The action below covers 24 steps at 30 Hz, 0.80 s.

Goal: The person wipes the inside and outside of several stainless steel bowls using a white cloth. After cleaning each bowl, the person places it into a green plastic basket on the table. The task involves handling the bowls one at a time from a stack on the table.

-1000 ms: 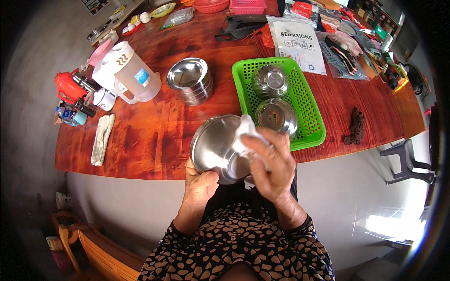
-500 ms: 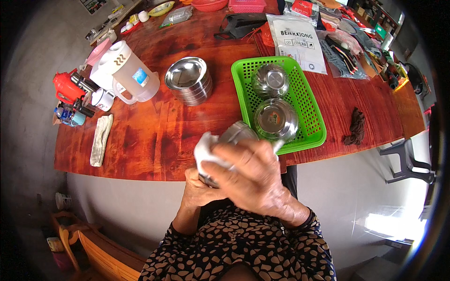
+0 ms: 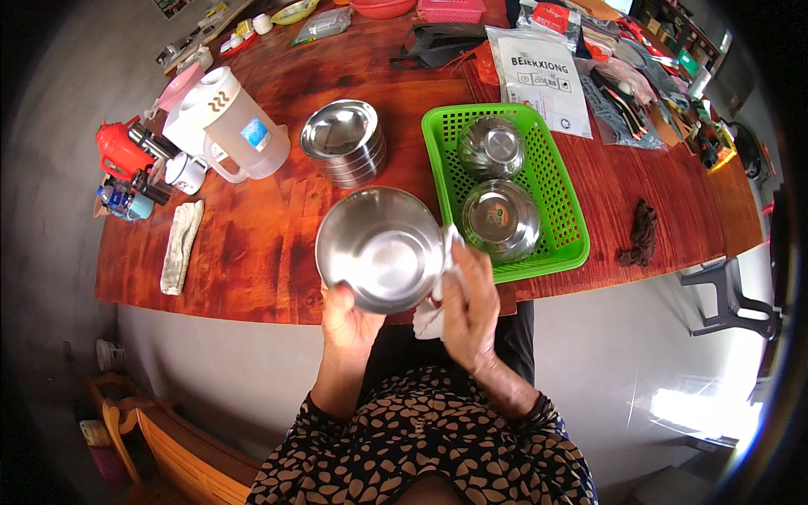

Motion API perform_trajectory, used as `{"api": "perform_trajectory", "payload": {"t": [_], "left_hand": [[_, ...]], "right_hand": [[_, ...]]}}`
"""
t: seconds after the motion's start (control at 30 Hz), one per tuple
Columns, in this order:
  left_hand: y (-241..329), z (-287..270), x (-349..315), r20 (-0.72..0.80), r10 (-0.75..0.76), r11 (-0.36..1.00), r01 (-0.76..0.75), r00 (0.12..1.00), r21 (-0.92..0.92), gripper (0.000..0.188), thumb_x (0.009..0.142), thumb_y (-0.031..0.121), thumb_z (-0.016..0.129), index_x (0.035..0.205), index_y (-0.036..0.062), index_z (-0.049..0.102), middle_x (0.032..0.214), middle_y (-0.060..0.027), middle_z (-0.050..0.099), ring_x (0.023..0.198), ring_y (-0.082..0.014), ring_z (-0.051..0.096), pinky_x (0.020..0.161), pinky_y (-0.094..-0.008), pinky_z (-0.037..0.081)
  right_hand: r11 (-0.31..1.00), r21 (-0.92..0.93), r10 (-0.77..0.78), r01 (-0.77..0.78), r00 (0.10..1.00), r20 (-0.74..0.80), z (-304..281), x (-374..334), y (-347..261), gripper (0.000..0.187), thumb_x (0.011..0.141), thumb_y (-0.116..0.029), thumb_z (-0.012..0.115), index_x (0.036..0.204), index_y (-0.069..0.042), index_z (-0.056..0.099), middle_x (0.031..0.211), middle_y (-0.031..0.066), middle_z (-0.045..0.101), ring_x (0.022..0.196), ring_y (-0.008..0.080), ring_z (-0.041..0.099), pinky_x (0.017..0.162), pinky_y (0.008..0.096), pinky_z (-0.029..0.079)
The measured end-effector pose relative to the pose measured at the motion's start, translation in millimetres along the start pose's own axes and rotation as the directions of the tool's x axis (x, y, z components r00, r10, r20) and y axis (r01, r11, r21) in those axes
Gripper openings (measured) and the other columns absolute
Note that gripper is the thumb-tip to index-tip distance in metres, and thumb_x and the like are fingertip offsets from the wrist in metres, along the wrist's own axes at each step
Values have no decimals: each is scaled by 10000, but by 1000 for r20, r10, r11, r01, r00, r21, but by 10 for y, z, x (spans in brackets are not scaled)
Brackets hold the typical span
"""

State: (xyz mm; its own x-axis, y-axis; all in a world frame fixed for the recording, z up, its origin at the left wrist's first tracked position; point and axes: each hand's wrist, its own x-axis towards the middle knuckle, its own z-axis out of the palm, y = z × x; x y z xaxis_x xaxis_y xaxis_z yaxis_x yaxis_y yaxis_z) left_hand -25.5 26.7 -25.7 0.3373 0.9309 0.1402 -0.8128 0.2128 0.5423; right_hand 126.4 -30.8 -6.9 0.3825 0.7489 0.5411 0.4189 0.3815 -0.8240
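My left hand grips the near-left rim of a shiny steel bowl, thumb over the edge. The bowl is tilted so that its inside faces me. At its right side my right hand is closed on a white cloth and presses it to the rim. Just beyond the bowl stands a stack of steel bowls. To the right is a green plastic basket, where one upturned steel bowl lies nearer me and another upturned bowl lies behind it.
Left on the red-brown wooden table are a folded pale cloth, a translucent pitcher, an enamel mug and a red kettle. A crumpled brown cloth lies at the right. Farther back are a white plastic bag and assorted clutter.
The bowl has turned so its inside now faces me. My right hand has moved from across the bowl to its right edge, with the cloth. My left hand has come up to the near rim.
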Motion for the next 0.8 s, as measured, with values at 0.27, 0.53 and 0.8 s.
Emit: {"api": "perform_trajectory", "payload": {"t": [0.27,0.53,0.8], "left_hand": [[-15,141,-7,34,-171,941,173,985,-291,714,773,319,707,1314,7,362,1312,-148,449,1217,-276,433,1025,-462,359],[-31,338,25,-50,-217,950,199,975,-239,650,791,354,674,1298,50,408,1285,-130,489,1189,-284,459,1026,-486,345],[-76,289,-29,-118,-139,988,130,983,-82,602,833,306,637,1308,37,383,1309,-128,460,1208,-263,446,1023,-447,368]], "right_hand": [[988,30,-154,153,986,64,-241,341,-240,371,763,30,531,1124,-30,592,1078,184,541,934,303,525,811,352,437],[895,-227,-358,384,922,147,-70,221,-186,442,637,23,665,1059,-108,656,1169,67,531,939,254,452,836,335,394],[874,-303,-345,380,924,164,-70,429,-256,419,627,86,591,1010,-64,670,1120,71,576,968,272,475,861,369,409]]}}
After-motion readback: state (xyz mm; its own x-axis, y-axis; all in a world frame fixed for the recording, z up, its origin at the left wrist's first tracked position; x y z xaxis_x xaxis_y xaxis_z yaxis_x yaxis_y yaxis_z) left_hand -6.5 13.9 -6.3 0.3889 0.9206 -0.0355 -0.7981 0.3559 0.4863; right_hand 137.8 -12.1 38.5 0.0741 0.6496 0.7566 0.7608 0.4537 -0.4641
